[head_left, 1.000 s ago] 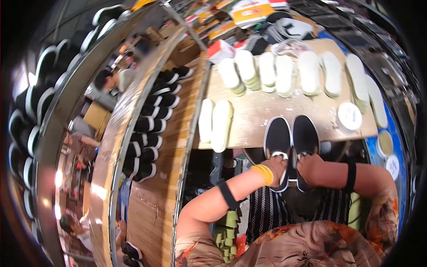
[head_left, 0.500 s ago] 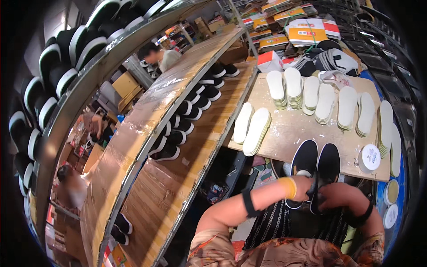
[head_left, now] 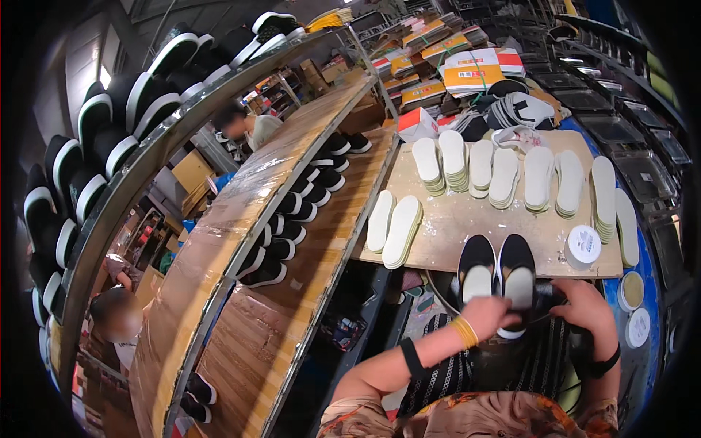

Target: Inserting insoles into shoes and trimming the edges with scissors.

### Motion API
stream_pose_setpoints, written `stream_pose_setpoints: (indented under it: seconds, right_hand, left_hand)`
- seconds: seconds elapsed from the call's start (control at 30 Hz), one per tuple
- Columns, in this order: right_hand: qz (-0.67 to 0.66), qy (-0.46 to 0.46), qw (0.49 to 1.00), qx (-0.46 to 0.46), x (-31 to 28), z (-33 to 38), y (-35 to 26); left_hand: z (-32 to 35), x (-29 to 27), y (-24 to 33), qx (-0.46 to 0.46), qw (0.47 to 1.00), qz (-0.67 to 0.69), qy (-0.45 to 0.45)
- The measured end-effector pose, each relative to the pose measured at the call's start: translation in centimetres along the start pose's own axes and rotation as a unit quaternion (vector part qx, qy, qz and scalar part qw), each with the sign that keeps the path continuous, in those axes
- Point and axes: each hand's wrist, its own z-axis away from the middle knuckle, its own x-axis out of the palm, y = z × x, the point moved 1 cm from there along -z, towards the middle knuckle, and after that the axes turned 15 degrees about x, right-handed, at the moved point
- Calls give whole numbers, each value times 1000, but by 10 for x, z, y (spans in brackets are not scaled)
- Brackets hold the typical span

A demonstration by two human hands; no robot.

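At the near edge of the worktop (head_left: 467,225), a pair of black slip-on shoes with white sole edges is positioned side by side, toes pointing away from the wearer. The toes of the left shoe (head_left: 476,252) and the right shoe (head_left: 516,250) overlap the worktop edge in view; their heels lie toward the lap. A white left insole (head_left: 479,279) shows inside the mouth of one shoe, and a white right insole (head_left: 519,285) inside the other.

Step in hand, as judged from this layout: handling the pair with both insoles inserted. The next move appears to call for a steady heel and even pressure along each insole, so that neither rides up.

Left grip (head_left: 491,315): reaches across the rear of the left shoe; fingers curl at the heel of the right shoe and appear to touch it. Whether they pinch the heel or only rest there cannot be told, since the back of the hand hides the contact.

Right grip (head_left: 584,303): positioned just beside the right shoe, apart from it. Thumb and fingers are moderately spread, with a visible gap; no held item can be made out.

Adjacent items: stacks of white insoles (head_left: 504,175) stand along the far side of the worktop; a round white-topped tub (head_left: 584,244) stands near its right corner.
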Motion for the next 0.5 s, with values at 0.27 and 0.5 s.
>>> stream_pose_setpoints:
  seconds: [0.27, 0.5]
  right_hand:
    - [48, 4, 998, 44, 13, -17, 19]
    - [109, -77, 990, -38, 49, -59, -3]
  left_hand:
    - [-2, -231, 23, 74, 965, -177, 176]
    - [-29, -365, -123, -128, 881, -437, 131]
